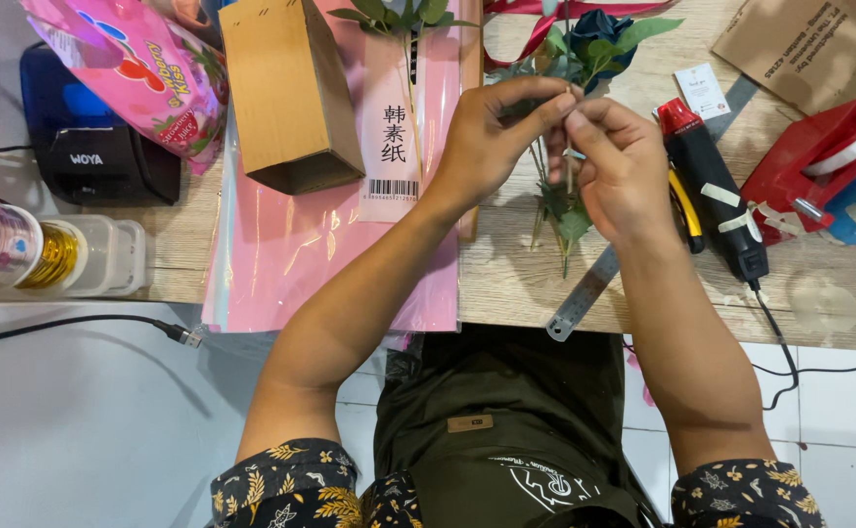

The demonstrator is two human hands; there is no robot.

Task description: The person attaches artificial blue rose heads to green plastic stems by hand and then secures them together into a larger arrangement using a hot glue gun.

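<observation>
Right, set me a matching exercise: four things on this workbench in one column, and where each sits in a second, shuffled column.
Things:
1. glue gun
2. cardboard box
3. metal ruler
4. blue rose stem

Places:
A. pinched between left hand and right hand
B. on the pink paper sheets
C. right of the right hand
D. under the right wrist, reaching the table edge

Pairs: 1-C, 2-B, 3-D, 4-A

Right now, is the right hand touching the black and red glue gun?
Apart. The head view shows bare wooden table between the right hand and the glue gun.
</observation>
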